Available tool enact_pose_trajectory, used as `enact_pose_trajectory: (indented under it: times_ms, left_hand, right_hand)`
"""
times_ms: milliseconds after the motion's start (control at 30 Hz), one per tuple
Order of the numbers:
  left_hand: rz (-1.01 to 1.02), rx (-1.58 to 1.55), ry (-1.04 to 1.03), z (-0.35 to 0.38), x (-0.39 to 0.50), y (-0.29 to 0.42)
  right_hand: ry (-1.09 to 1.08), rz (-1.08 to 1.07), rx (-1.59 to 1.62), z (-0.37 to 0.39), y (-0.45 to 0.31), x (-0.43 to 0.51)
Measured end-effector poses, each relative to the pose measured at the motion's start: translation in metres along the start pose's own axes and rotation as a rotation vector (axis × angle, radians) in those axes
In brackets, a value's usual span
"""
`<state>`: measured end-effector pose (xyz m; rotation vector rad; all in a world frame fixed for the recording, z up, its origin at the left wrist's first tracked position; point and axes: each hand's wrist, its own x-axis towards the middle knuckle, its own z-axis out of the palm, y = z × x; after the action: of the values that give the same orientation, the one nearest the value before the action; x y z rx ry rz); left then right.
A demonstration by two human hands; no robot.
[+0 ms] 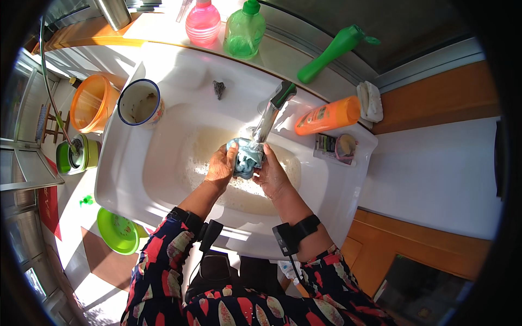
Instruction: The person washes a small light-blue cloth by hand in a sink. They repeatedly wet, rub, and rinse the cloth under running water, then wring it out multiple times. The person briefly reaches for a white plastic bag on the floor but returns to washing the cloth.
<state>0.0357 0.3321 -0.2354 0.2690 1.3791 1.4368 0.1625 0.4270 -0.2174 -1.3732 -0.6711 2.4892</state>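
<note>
Both hands grip a bunched, wet light-blue cloth (247, 159) over the basin of a white ceramic sink (163, 163). My left hand (221, 165) presses it from the left, thumb on top. My right hand (272, 173) holds its right side, thumb pointing up beside the faucet. Directly above the cloth is the spout of a chrome faucet (265, 122); the cloth sits right at its outlet. Cloudy, foamy water (240, 197) lies in the basin below the hands. The underside of the cloth and some fingertips are hidden.
An enamel mug (161, 112) stands on the sink's left rim, a dark scrap (219, 89) on the back ledge. An orange bottle (326, 116) and small dish (346, 147) lie right of the faucet. Pink (203, 24) and green bottles (244, 32) line the sill. Orange bucket (91, 104) at left.
</note>
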Motion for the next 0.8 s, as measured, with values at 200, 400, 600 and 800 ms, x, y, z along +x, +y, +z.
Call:
enact_pose_trajectory:
  times_ms: [200, 400, 600, 800]
  left_hand:
    - [-0.259, 0.124, -0.019, -0.008, 0.028, 0.01]
    - [0.135, 0.112, -0.017, 0.024, 0.004, 0.009]
    - [-0.034, -0.535, -0.091, 0.025, 0.013, 0.0]
    - [-0.237, -0.607, -0.174, 0.016, 0.029, 0.01]
  right_hand:
    - [0.051, -0.311, 0.48, 0.014, 0.022, 0.028]
    - [0.133, -0.324, 0.309, 0.019, 0.015, 0.027]
    - [0.241, -0.313, -0.326, 0.034, 0.005, -0.016]
    - [0.45, -1.208, -1.142, 0.057, -0.067, -0.069]
